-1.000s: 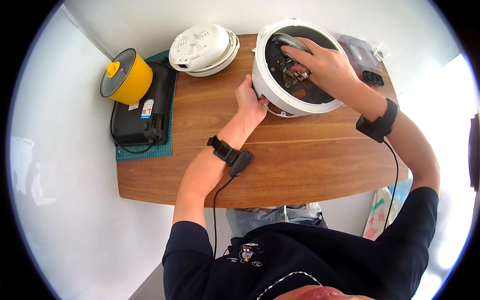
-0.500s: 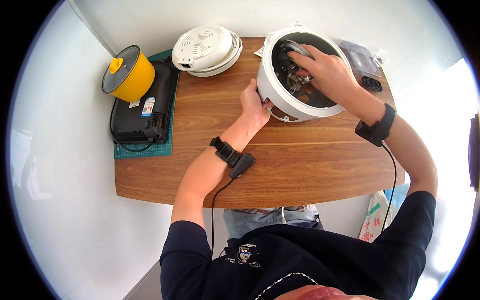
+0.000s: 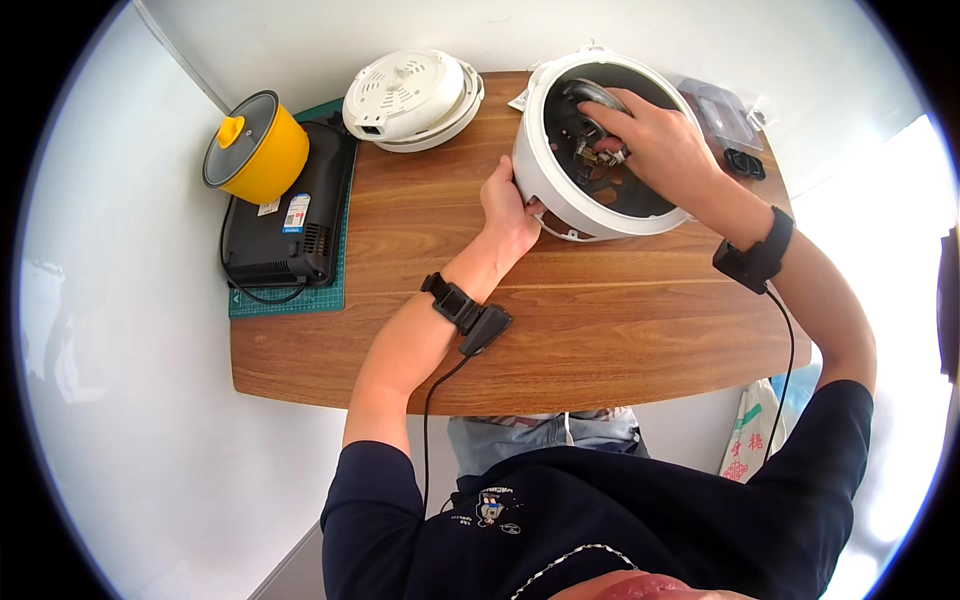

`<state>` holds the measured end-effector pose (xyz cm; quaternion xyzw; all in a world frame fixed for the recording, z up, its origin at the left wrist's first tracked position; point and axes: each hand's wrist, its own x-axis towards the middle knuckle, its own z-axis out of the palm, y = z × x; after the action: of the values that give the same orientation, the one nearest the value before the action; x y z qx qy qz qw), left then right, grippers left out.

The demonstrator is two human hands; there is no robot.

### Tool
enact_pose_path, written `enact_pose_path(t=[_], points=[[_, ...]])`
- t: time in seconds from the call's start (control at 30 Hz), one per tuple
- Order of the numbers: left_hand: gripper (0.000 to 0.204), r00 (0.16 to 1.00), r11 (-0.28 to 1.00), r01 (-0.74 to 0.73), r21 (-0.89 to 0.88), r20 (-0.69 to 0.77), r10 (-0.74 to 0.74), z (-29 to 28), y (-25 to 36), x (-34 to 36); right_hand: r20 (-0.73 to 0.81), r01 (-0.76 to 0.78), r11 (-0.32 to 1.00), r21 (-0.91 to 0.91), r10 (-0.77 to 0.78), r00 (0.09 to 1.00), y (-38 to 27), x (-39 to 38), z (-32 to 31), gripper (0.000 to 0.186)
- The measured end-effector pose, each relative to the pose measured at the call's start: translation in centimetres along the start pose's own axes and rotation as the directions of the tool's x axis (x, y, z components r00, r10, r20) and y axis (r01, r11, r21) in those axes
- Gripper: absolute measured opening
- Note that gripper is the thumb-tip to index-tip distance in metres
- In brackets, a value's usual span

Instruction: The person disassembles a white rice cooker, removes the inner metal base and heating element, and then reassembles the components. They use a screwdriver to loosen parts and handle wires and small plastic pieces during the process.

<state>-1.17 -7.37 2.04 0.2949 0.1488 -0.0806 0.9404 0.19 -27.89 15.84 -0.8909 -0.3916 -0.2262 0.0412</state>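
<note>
A white rice cooker body [image 3: 543, 165] with a dark inside stands tilted toward me at the table's back, right of the middle. My left hand [image 3: 508, 208] is closed on its lower left edge, fingertips tucked at a gap in the wall. Inside the opening, my right hand [image 3: 660, 145] grips a round grey metal heating plate [image 3: 592, 92], which stands on edge. Metal brackets and small fittings [image 3: 588, 155] show below the fingers on the plate's underside. The palm hides the rest of the plate.
White round vented cooker parts [image 3: 405, 95] lie stacked at the back. A yellow pot [image 3: 270, 160] stands on a black appliance [image 3: 262, 245] over a green cutting mat [image 3: 332, 296] at left. Right of the cooker lie a clear plastic box [image 3: 722, 115] and a small black part [image 3: 744, 164].
My right hand has shifted very slightly right with the heating plate. My left hand keeps its place on the cooker body.
</note>
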Motion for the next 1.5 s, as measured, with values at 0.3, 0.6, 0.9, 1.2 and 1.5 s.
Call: enact_pose_path(t=[0.3,0.6,0.9,1.2,1.5], points=[[0.033,0.997,1.000,-0.014,0.025,-0.071,0.016,0.2,0.0,0.0,0.049,-0.061,0.994,-0.095,0.066,0.997,0.4,-0.2,0.2,0.062],[0.030,0.999,0.999,0.018,0.039,-0.041,-0.017,-0.4,-0.4,0.3,0.083,-0.003,0.985,-0.171,0.018,0.996,0.3,-0.4,0.5,0.053],[0.031,0.999,0.999,0.036,0.041,-0.015,-0.035,-0.1,-0.3,0.1,0.058,0.176,0.917,-0.358,-0.166,0.984,-0.2,-0.3,-0.1,0.036],[0.036,0.997,0.998,-0.004,0.063,-0.072,0.008,0.8,0.0,-0.4,0.151,0.199,0.920,-0.338,-0.155,0.976,-0.1,-0.5,0.4,0.024],[0.034,0.988,0.982,-0.149,0.115,-0.024,0.153,3.4,2.5,-2.3,0.265,0.161,0.919,-0.360,-0.065,0.962,-0.2,0.3,-0.5,0.025]])
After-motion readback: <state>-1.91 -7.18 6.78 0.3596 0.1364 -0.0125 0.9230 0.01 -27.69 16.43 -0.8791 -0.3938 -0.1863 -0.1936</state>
